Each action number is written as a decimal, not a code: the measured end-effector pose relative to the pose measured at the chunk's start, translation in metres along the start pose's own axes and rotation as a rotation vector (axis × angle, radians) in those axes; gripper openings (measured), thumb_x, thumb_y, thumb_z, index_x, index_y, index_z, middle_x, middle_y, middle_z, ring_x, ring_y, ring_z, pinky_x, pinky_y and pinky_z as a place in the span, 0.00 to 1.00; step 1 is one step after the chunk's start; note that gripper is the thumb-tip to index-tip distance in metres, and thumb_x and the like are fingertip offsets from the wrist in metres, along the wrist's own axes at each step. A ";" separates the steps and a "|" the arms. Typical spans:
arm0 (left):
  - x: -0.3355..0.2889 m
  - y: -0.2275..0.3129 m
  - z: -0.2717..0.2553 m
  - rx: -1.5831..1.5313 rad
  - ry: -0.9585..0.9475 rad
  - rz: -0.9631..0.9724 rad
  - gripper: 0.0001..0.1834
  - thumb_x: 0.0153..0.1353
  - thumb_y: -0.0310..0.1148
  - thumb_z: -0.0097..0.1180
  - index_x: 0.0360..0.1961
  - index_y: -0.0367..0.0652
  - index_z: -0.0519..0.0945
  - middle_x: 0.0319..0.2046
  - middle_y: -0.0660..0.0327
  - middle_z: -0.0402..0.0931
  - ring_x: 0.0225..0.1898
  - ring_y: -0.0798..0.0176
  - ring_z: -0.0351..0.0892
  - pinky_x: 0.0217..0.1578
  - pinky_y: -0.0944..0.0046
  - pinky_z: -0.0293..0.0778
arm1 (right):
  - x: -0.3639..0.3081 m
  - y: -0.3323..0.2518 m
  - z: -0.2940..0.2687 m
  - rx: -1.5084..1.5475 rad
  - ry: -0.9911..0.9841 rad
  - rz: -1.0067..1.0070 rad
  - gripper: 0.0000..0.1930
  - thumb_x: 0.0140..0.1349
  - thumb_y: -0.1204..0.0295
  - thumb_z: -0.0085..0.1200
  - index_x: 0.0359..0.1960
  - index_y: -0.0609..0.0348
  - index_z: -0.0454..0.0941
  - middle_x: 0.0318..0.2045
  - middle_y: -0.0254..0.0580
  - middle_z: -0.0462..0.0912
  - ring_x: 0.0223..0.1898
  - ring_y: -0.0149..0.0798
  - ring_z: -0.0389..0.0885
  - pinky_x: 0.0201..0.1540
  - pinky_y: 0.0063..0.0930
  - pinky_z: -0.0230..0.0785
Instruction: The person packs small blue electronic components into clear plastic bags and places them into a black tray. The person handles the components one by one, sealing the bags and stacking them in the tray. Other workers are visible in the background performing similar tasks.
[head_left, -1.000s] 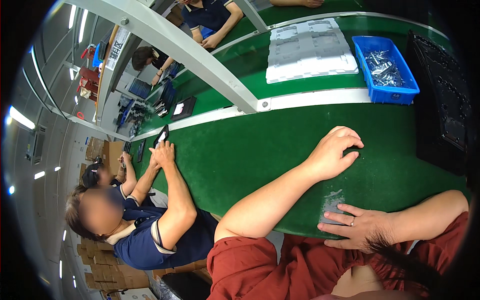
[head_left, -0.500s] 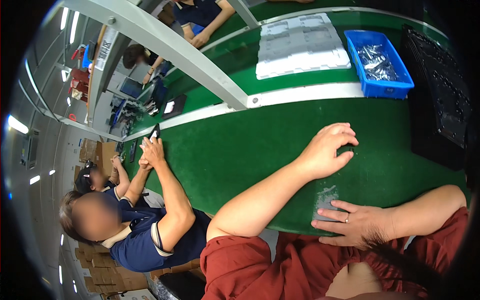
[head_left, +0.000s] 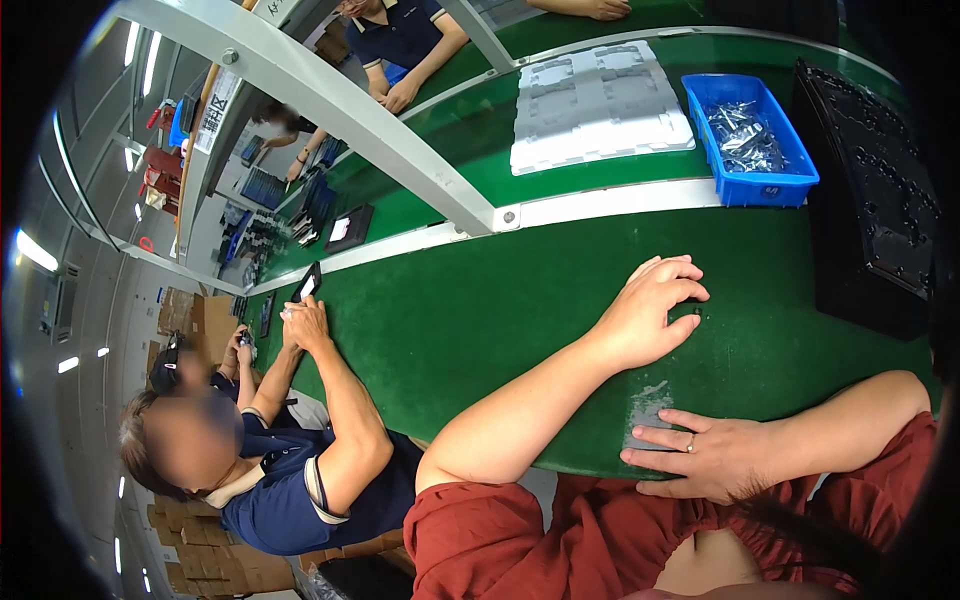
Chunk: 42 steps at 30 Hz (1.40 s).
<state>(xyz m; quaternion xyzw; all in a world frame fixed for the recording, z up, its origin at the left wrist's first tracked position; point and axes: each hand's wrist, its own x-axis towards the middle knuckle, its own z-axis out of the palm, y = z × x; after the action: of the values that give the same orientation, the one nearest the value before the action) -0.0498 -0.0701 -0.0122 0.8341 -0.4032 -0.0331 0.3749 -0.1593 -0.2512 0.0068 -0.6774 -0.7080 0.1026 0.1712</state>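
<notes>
My left hand (head_left: 652, 308) rests on the green work surface (head_left: 480, 330), with its fingers loosely bent and the thumb apart from them. Nothing shows in its grasp. Beside the thumb tip lies a tiny dark piece (head_left: 697, 311), too small to name. Closer to my body, my right hand (head_left: 715, 458) lies flat, fingers spread, wearing a ring. Its fingertips cover part of a worn grey patch (head_left: 648, 412) at the near edge of the surface.
A blue bin (head_left: 765, 185) of small shiny parts and a white moulded tray (head_left: 600, 110) sit beyond the white rail. Black stacked trays (head_left: 875, 190) stand at right. A co-worker (head_left: 310, 470) sits at left, hands near a dark handheld device (head_left: 309, 282). A metal post (head_left: 330, 100) slants overhead.
My hands keep nearly the same pose, the left one's fingers shifting only slightly. The whole view has tilted a little. Farther left, a co-worker's hands have moved slightly.
</notes>
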 end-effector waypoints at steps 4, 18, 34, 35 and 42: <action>-0.002 0.000 -0.001 -0.015 -0.007 -0.005 0.14 0.54 0.31 0.59 0.44 0.43 0.78 0.54 0.55 0.71 0.65 0.49 0.62 0.66 0.46 0.54 | 0.001 -0.001 -0.001 -0.007 0.011 -0.003 0.25 0.57 0.63 0.49 0.58 0.54 0.71 0.66 0.55 0.58 0.67 0.56 0.57 0.68 0.57 0.49; -0.003 0.000 0.000 -0.014 -0.012 -0.003 0.15 0.54 0.31 0.59 0.45 0.42 0.78 0.55 0.55 0.70 0.65 0.49 0.61 0.66 0.47 0.53 | 0.001 -0.001 -0.002 -0.072 -0.050 -0.018 0.27 0.57 0.61 0.47 0.60 0.53 0.68 0.67 0.56 0.56 0.69 0.56 0.54 0.69 0.57 0.47; -0.002 0.000 0.001 -0.003 -0.010 0.008 0.16 0.54 0.31 0.59 0.46 0.43 0.78 0.57 0.54 0.69 0.65 0.49 0.61 0.66 0.47 0.53 | 0.001 0.000 -0.005 -0.069 -0.094 -0.019 0.29 0.56 0.60 0.48 0.61 0.54 0.68 0.67 0.57 0.55 0.69 0.57 0.52 0.69 0.59 0.45; -0.003 -0.001 0.002 -0.002 -0.009 0.007 0.16 0.54 0.31 0.59 0.45 0.43 0.78 0.57 0.54 0.69 0.65 0.49 0.61 0.66 0.47 0.53 | 0.001 0.000 -0.004 -0.067 -0.087 -0.021 0.29 0.56 0.60 0.48 0.61 0.54 0.68 0.67 0.57 0.55 0.69 0.57 0.52 0.69 0.59 0.45; -0.004 -0.002 0.002 -0.002 -0.005 0.014 0.16 0.54 0.31 0.59 0.45 0.43 0.78 0.56 0.54 0.69 0.65 0.49 0.61 0.66 0.47 0.53 | 0.002 0.000 -0.004 -0.039 -0.079 -0.022 0.29 0.56 0.61 0.48 0.61 0.55 0.67 0.67 0.58 0.55 0.69 0.57 0.52 0.68 0.60 0.45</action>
<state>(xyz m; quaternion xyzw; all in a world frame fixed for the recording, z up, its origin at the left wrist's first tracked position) -0.0525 -0.0681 -0.0160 0.8309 -0.4101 -0.0329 0.3747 -0.1580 -0.2499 0.0107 -0.6681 -0.7235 0.1135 0.1314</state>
